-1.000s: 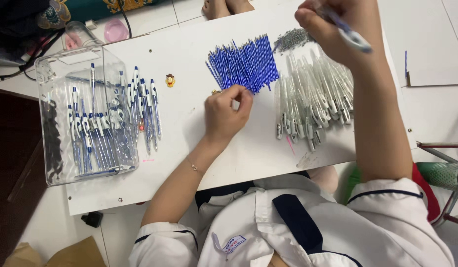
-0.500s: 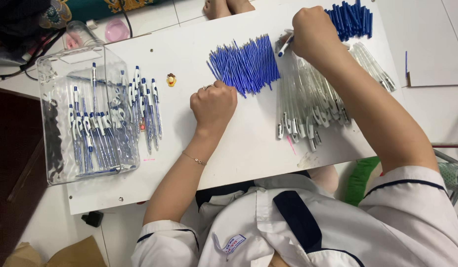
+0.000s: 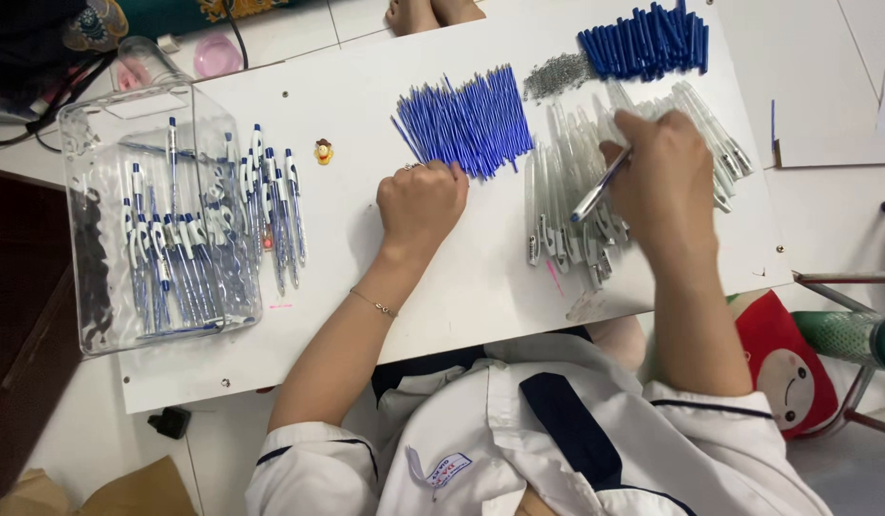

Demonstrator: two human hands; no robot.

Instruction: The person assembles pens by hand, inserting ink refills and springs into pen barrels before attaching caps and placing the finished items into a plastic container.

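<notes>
My left hand point(image 3: 421, 205) rests on the white table point(image 3: 366, 315) as a closed fist, right at the near edge of a fan of thin blue refills point(image 3: 471, 119). I see nothing in it. My right hand point(image 3: 667, 182) hovers over a heap of clear pen barrels point(image 3: 557, 205) and pinches a slim pen piece point(image 3: 600, 186), clear with blue inside, tip pointing down-left. Beyond the barrels lie a small grey pile of springs point(image 3: 557, 75) and a pile of dark blue pen parts point(image 3: 648, 43).
A clear plastic box point(image 3: 89, 153) at the table's left holds several finished blue-and-white pens point(image 3: 175, 258), with more beside it. A tiny yellow figure point(image 3: 323, 151) sits mid-table. A red plush toy point(image 3: 786, 368) and metal frame point(image 3: 843, 287) are at the right; another person's feet point(image 3: 433, 11) show at the top.
My right hand has come down from the far blue pile to the clear barrels and now holds a pen piece. My left fist has stayed by the refills.
</notes>
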